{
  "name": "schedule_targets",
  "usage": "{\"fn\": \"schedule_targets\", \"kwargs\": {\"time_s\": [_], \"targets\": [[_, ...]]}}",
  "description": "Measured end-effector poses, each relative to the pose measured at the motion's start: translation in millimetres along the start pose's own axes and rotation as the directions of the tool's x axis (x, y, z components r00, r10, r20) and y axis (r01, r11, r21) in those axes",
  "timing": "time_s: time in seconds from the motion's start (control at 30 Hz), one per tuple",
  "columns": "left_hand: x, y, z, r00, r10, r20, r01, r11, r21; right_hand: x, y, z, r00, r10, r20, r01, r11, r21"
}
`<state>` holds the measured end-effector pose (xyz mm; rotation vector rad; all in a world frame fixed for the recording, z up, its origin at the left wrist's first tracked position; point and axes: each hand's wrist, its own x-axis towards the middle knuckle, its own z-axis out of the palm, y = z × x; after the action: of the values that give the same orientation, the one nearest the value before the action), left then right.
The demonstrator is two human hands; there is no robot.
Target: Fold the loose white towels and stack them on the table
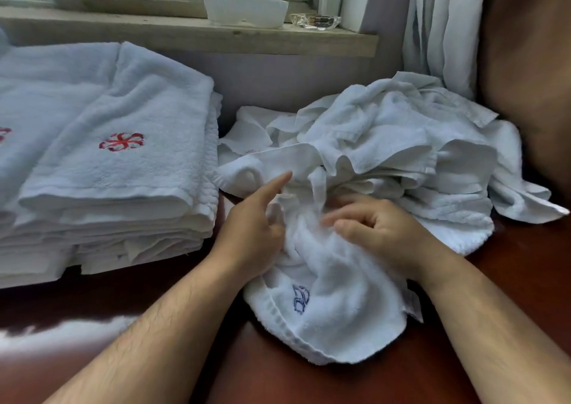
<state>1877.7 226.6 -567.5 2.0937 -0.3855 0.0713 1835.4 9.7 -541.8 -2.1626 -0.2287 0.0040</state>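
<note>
A crumpled white towel [333,304] with a blue embroidered mark lies on the dark red table [247,372] in front of me. My left hand [256,230] grips its left edge, index finger pointing out. My right hand [380,224] pinches folds of the same towel from the right, fingers curled and blurred. Behind them a heap of loose white towels [395,150] spreads across the right of the table. On the left stands a stack of folded white towels [123,156] with a red flower mark on top.
A window sill [185,33] runs along the back with a white plastic container [245,8] and a glass ashtray [315,20] on it. White curtains [441,33] hang at the right, next to a brown surface [531,64].
</note>
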Motion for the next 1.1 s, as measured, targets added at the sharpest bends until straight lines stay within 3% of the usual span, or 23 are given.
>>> {"fn": "schedule_targets", "kwargs": {"time_s": [0.1,0.23,0.37,0.53,0.67,0.87,1.1], "targets": [[-2.1,4.1,-1.1,0.999,-0.029,-0.018,0.03,0.999,0.038,9.8,8.6,1.9,0.995,0.045,-0.091,-0.053,0.995,-0.086],[-3.9,15.6,2.4,0.992,-0.09,0.093,0.071,0.979,0.192,12.8,11.8,1.6,0.993,0.026,-0.115,-0.017,0.997,0.074],[-5.5,18.1,5.7,0.982,-0.116,0.15,0.053,0.927,0.371,13.8,18.3,-1.3,0.981,0.06,-0.184,-0.044,0.995,0.091],[-7.4,23.9,6.8,0.992,0.041,0.119,-0.102,0.814,0.572,13.6,24.8,-7.1,0.981,0.079,-0.175,-0.044,0.98,0.194],[-8.7,26.0,9.7,0.981,0.023,0.191,-0.135,0.789,0.599,15.8,30.7,-9.6,0.982,0.062,-0.177,0.006,0.932,0.363],[-10.0,34.8,15.6,0.963,-0.07,0.259,-0.067,0.871,0.487,27.1,44.2,-10.8,0.991,-0.012,-0.133,0.091,0.788,0.609],[-3.2,41.7,12.3,0.934,-0.016,0.358,-0.194,0.818,0.541,32.7,47.0,-11.0,0.967,0.001,-0.256,0.166,0.759,0.63]]}}
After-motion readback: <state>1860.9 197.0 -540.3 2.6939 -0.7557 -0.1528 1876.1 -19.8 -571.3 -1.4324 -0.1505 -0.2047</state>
